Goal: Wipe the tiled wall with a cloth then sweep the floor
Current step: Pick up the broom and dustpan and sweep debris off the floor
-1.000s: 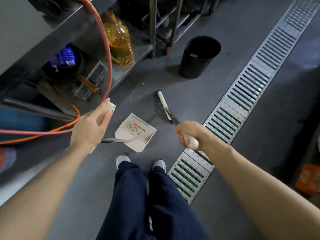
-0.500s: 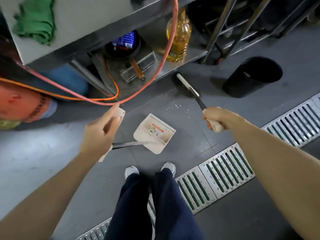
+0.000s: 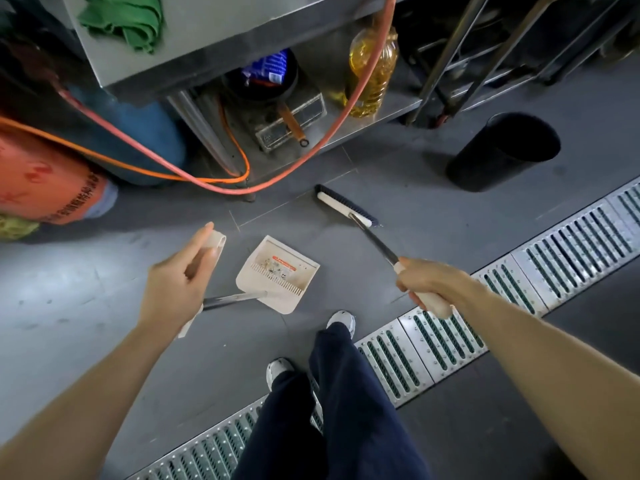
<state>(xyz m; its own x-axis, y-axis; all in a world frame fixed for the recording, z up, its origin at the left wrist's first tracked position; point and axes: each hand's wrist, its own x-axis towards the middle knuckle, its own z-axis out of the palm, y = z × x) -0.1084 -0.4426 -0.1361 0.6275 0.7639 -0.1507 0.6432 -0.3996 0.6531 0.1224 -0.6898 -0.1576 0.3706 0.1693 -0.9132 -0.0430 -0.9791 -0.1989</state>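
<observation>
My left hand [image 3: 176, 282] grips the white top of a long-handled dustpan [image 3: 277, 273], whose cream pan sits on the grey floor in front of my feet with bits of debris inside. My right hand [image 3: 427, 284] grips the white handle end of a broom. The broom head [image 3: 344, 206], white with dark bristles, rests on the floor beyond the pan, near the steel table's lower shelf. A green cloth [image 3: 126, 17] lies crumpled on the steel tabletop at the top left.
A black bin [image 3: 502, 152] stands at the right. A metal drain grate [image 3: 519, 282] runs diagonally under my feet. Orange hoses [image 3: 207, 176] loop before the lower shelf [image 3: 381, 114], which holds an oil bottle [image 3: 372, 67] and a pan. An orange sack [image 3: 41, 178] lies at the left.
My view has turned left and up, showing the tabletop and green cloth. The broom head has slid back from the shelf edge toward the dustpan. Both hands keep their grips.
</observation>
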